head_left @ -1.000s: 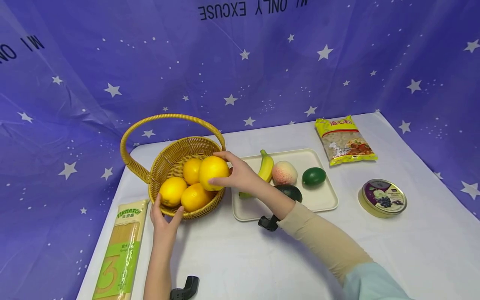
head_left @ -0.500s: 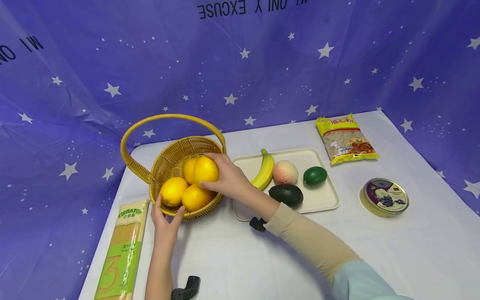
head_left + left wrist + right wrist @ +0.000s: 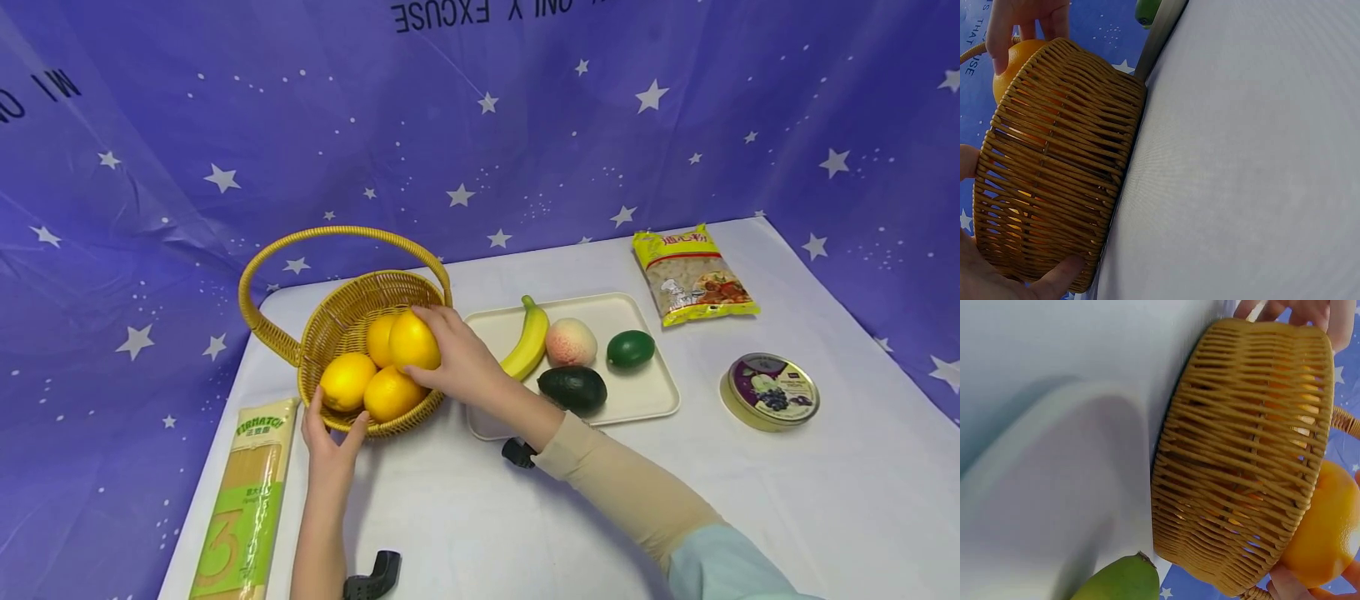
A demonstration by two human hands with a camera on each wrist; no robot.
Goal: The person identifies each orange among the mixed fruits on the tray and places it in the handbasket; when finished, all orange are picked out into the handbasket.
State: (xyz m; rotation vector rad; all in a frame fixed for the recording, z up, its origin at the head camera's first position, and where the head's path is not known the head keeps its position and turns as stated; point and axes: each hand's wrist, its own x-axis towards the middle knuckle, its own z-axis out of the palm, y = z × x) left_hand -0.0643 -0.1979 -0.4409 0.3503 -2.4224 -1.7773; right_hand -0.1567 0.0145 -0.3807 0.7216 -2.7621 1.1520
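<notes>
A wicker basket (image 3: 375,289) with a tall arched handle stands at the left of the table, with several oranges (image 3: 348,382) inside. At its right side, my right hand (image 3: 468,358) grips one orange (image 3: 415,340) on top of the others, just inside the rim. The right wrist view shows this orange (image 3: 1325,528) at the rim with fingertips on it. My left hand (image 3: 330,458) holds the basket's near side. In the left wrist view, a finger (image 3: 1060,275) lies along the woven outer wall and another digit is at the rim.
Right of the basket, a cream tray (image 3: 645,396) carries a banana (image 3: 527,342), a peach (image 3: 572,342), an avocado (image 3: 572,389) and a small green fruit (image 3: 630,349). A spaghetti pack (image 3: 243,500) lies left, a pasta bag (image 3: 695,279) back right, a round tin (image 3: 769,392) right.
My right hand has moved left and slightly down with the orange, bringing it from the basket's right rim to rest among the other oranges. The left hand has stayed on the basket.
</notes>
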